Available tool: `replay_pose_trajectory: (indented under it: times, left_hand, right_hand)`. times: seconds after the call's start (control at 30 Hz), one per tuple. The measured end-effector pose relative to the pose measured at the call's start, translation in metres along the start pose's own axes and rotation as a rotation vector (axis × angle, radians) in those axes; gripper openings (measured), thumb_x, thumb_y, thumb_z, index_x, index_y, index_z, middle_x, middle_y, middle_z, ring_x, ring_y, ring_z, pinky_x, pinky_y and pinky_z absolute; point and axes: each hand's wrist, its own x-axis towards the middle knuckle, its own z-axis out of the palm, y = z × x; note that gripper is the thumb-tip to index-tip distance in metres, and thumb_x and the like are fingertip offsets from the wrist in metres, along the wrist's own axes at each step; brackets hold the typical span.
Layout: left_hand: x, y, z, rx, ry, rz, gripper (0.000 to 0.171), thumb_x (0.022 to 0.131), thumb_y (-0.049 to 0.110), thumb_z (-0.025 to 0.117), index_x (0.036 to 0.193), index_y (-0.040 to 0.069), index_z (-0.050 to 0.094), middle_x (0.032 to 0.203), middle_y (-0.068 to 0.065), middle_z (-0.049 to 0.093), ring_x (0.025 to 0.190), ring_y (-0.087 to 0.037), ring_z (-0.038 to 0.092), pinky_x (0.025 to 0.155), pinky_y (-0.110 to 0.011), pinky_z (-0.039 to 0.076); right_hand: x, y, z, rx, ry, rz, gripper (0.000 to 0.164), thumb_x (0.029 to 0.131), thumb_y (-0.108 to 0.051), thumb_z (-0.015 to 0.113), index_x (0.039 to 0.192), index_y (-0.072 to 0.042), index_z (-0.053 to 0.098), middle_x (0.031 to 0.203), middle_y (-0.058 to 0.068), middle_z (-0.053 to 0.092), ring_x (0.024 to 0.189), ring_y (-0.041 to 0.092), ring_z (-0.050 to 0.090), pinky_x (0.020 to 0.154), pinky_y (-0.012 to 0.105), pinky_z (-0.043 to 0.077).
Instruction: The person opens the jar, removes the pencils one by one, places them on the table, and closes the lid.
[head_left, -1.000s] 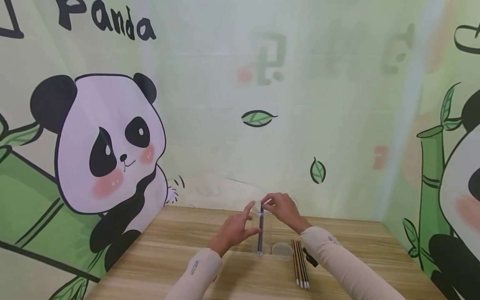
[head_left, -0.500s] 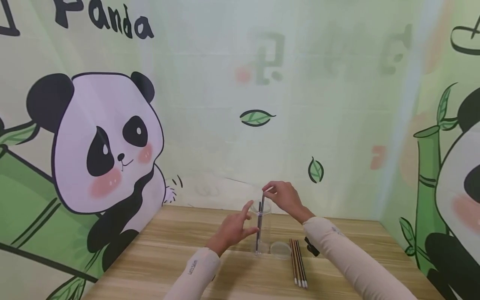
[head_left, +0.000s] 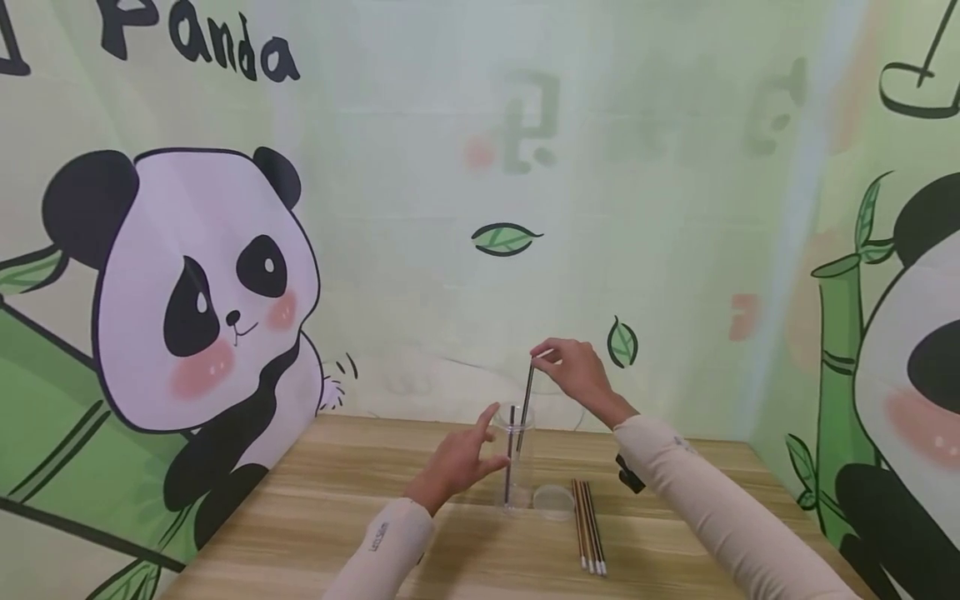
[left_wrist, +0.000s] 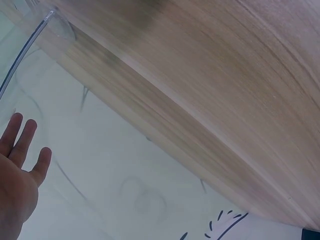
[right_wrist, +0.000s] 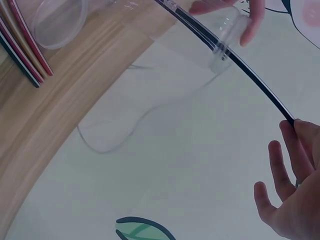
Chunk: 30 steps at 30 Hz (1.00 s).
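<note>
A clear tube [head_left: 525,475] stands upright on the table with a dark pencil [head_left: 510,454] inside it. My right hand [head_left: 576,367] pinches the top end of another dark pencil [right_wrist: 260,82] between thumb and forefinger. That pencil slants up through the tube's mouth, its lower part still within the walls. My left hand [head_left: 453,462] is at the tube's left side, forefinger pointing up at the rim and thumb tip against the wall. Its other fingers [left_wrist: 42,162] are straight and spread in the left wrist view.
A round clear lid [head_left: 553,502] lies right of the tube. Beside it several pencils [head_left: 588,529] lie side by side, white ends toward me. The wooden table [head_left: 300,517] meets a panda-printed cloth backdrop [head_left: 412,250] at its far edge.
My right hand has risen and moved slightly right, drawing its pencil partly up out of the tube. The left hand keeps its place by the tube.
</note>
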Motion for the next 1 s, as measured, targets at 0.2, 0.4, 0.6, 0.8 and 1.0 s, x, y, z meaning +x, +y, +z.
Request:
replay_pose_trajectory:
  times: [0.2, 0.4, 0.6, 0.8, 1.0]
  left_hand:
    - [-0.002, 0.0, -0.001, 0.011, 0.015, 0.006, 0.09, 0.095, 0.04, 0.077, 0.164, 0.017, 0.023, 0.126, -0.012, 0.074, 0.111, -0.037, 0.07, 0.102, -0.054, 0.052]
    - [-0.002, 0.0, 0.0, 0.006, 0.022, 0.009, 0.09, 0.095, 0.039, 0.077, 0.164, 0.018, 0.023, 0.126, -0.012, 0.073, 0.111, -0.038, 0.07, 0.102, -0.054, 0.051]
    - [-0.002, -0.001, 0.002, 0.009, 0.005, 0.013, 0.091, 0.095, 0.04, 0.076, 0.164, 0.018, 0.021, 0.127, -0.012, 0.073, 0.112, -0.038, 0.07, 0.102, -0.054, 0.051]
    - [-0.001, 0.001, 0.001, 0.004, -0.003, -0.003, 0.09, 0.095, 0.04, 0.076, 0.164, 0.019, 0.021, 0.128, -0.012, 0.073, 0.114, -0.037, 0.069, 0.103, -0.054, 0.051]
    - [-0.002, 0.001, 0.0, 0.02, 0.005, 0.008, 0.09, 0.096, 0.04, 0.076, 0.164, 0.017, 0.022, 0.126, -0.012, 0.073, 0.111, -0.038, 0.07, 0.101, -0.054, 0.052]
  right_hand:
    - [0.01, -0.002, -0.013, 0.011, 0.05, -0.008, 0.019, 0.098, -0.019, 0.074, 0.112, -0.008, 0.078, 0.102, 0.01, 0.08, 0.09, 0.027, 0.076, 0.068, 0.037, 0.055]
    - [0.017, -0.002, -0.026, 0.0, 0.073, -0.018, 0.019, 0.097, -0.018, 0.075, 0.111, -0.005, 0.078, 0.099, 0.013, 0.079, 0.091, 0.029, 0.076, 0.067, 0.035, 0.052]
    - [0.019, 0.001, -0.038, -0.007, 0.104, -0.023, 0.018, 0.097, -0.016, 0.075, 0.11, -0.004, 0.078, 0.1, 0.014, 0.079, 0.087, 0.029, 0.076, 0.062, 0.031, 0.047]
    - [0.021, 0.0, -0.051, 0.002, 0.123, -0.016, 0.019, 0.098, -0.016, 0.073, 0.112, -0.003, 0.078, 0.104, 0.014, 0.079, 0.092, 0.031, 0.076, 0.067, 0.035, 0.051]
    - [0.022, 0.0, -0.06, 0.0, 0.149, 0.018, 0.02, 0.099, -0.018, 0.073, 0.115, -0.006, 0.077, 0.106, 0.013, 0.079, 0.093, 0.031, 0.076, 0.069, 0.037, 0.051]
